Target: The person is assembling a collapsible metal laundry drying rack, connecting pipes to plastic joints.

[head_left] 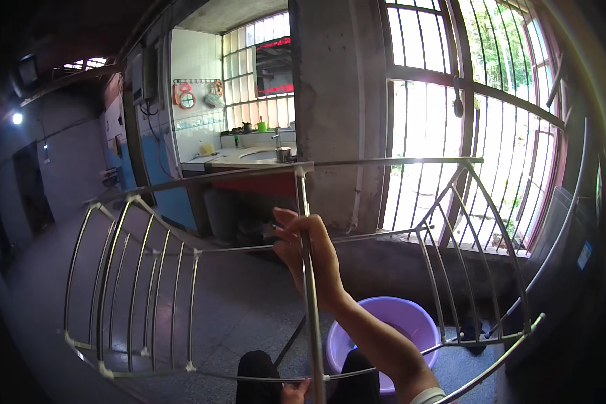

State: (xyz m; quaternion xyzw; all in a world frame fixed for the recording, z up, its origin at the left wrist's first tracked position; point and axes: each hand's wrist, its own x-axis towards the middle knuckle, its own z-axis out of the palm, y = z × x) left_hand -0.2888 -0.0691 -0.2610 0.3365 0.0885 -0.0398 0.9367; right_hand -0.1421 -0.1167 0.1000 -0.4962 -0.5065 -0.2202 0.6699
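Observation:
A metal drying rack (312, 330) of thin rods with pale plastic joints stands across the view before me, with a barred wing on each side. My right hand (316, 259) reaches up from the lower right to its middle upright pole. The fingers hook loosely round that pole below the top joint, their tips showing to its left. Low down, at the frame's edge, my left hand (295, 392) is beside the foot of the same pole and against the lower crossbar. Most of the left hand is cut off, so its grip is hidden.
A purple basin (390, 306) sits on the floor behind my right forearm, near my dark-trousered knees. Barred windows (427, 135) stand at the right. Further back is a kitchen counter (222, 161) with a sink, a tap and a metal pot. Grey floor stretches left.

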